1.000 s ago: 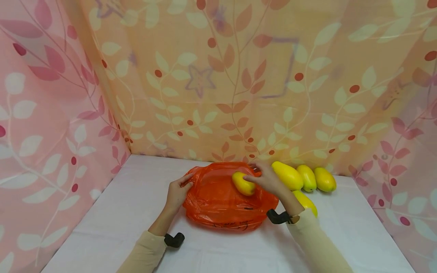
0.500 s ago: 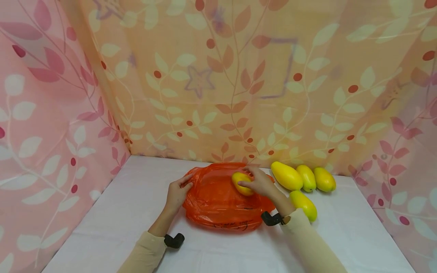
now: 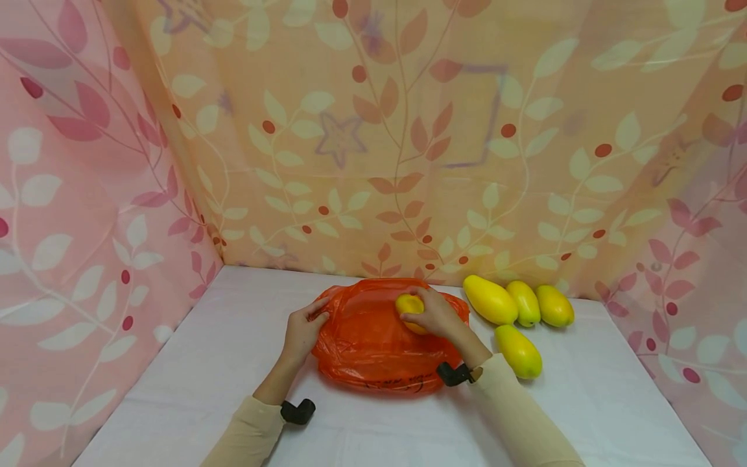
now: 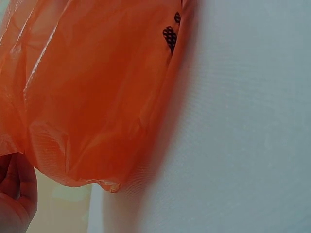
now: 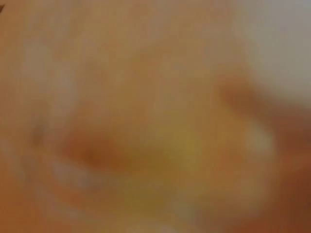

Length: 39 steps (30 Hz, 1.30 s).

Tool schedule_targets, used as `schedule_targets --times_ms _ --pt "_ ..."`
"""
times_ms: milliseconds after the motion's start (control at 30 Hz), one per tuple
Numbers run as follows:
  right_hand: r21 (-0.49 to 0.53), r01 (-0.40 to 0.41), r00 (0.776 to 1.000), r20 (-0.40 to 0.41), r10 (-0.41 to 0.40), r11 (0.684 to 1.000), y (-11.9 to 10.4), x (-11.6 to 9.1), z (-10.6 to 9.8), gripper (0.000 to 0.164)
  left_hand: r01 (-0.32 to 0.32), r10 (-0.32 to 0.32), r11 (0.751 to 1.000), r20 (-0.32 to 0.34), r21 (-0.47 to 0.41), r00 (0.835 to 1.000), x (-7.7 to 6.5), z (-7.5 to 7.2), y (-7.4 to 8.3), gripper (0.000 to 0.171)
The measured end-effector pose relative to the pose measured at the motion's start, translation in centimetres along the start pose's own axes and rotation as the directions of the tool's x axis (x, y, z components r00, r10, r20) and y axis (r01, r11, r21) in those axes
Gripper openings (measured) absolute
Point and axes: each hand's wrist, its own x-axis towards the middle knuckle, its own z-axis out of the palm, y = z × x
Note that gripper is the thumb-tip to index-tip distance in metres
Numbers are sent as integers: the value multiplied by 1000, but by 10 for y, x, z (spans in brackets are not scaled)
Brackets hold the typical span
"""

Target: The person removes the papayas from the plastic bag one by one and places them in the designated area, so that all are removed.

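Observation:
A crinkled red plastic bag (image 3: 362, 340) lies spread on the table in the head view. My left hand (image 3: 302, 332) pinches its left edge between thumb and fingers; in the left wrist view the curled fingers (image 4: 18, 187) meet the bag's rim (image 4: 97, 179). Over the right part of the bag, my right hand (image 3: 436, 316) grips a yellow mango (image 3: 408, 303), partly hidden by the fingers. I cannot tell how far the mango is inside the bag's mouth. The right wrist view is blurred, with only orange and yellow patches.
To the right of the bag lie several more yellow mangoes: a long one (image 3: 490, 300), two beside it (image 3: 554, 306), and one nearer (image 3: 518, 351). The white table (image 3: 233, 363) is bordered by patterned cloth walls (image 3: 350, 162) at the back and sides.
My right hand has shifted left with the mango, which has turned slightly and is now more covered by the fingers. The near mango shows fully as the forearm moved off it. The left hand stays put.

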Motion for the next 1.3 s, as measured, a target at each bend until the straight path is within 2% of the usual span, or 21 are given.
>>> schedule_targets --times_ms 233,600,933,1300 --pt "-18 -47 997 66 48 999 1 2 10 56 -1 1 1000 -2 12 1000 -1 -1 1 38" --pt "-4 -65 991 114 65 998 0 -1 15 70 2 -2 1000 -3 4 1000 1 -1 0 37" --pt "7 -79 991 113 77 997 -1 -3 16 71 -1 1 1000 -3 6 1000 1 -2 -2 37" --pt "83 -78 992 104 69 994 0 -3 17 68 8 -8 1000 7 0 1000 2 -1 -2 37"
